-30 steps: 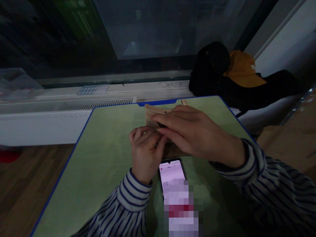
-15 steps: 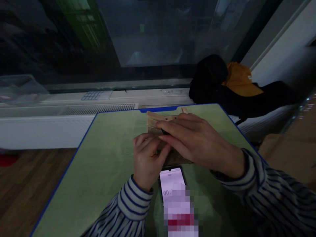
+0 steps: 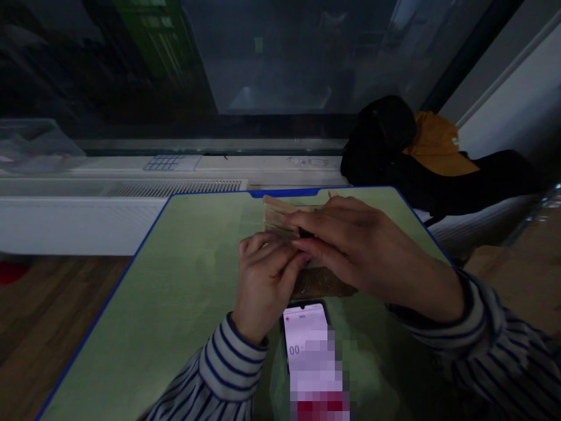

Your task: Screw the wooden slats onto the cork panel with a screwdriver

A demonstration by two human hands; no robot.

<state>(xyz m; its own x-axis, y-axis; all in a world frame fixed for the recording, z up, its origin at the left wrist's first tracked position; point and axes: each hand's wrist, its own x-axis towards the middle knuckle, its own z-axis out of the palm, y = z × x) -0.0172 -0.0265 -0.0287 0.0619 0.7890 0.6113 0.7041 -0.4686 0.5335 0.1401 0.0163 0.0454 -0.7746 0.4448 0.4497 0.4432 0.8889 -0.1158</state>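
Observation:
A light wooden piece [image 3: 276, 211] with a raised edge lies on the table beyond and partly under my hands. Closer to me, a brown, shiny flat item [image 3: 326, 283] shows below my fingers; its kind is unclear. My left hand [image 3: 269, 272] has its fingers curled and its thumb pressed in at the near side of the wooden piece. From the right, my right hand [image 3: 363, 245] reaches over the wood, thumb and fingers closed around a small dark object [image 3: 305, 233], mostly hidden. The fingertips of both hands meet, so what lies between the left ones cannot be seen.
A lit phone [image 3: 307, 333], partly pixelated, lies on the green table [image 3: 175, 292] just in front of my hands. Behind the blue table edge are a radiator [image 3: 175, 187] and a windowsill. A black bag [image 3: 377, 140] and an orange cap [image 3: 442, 143] sit at the back right.
My right hand has shifted slightly to the right, and more of the brown item shows below it. The left hand stays nearly in place. The view has tilted a little.

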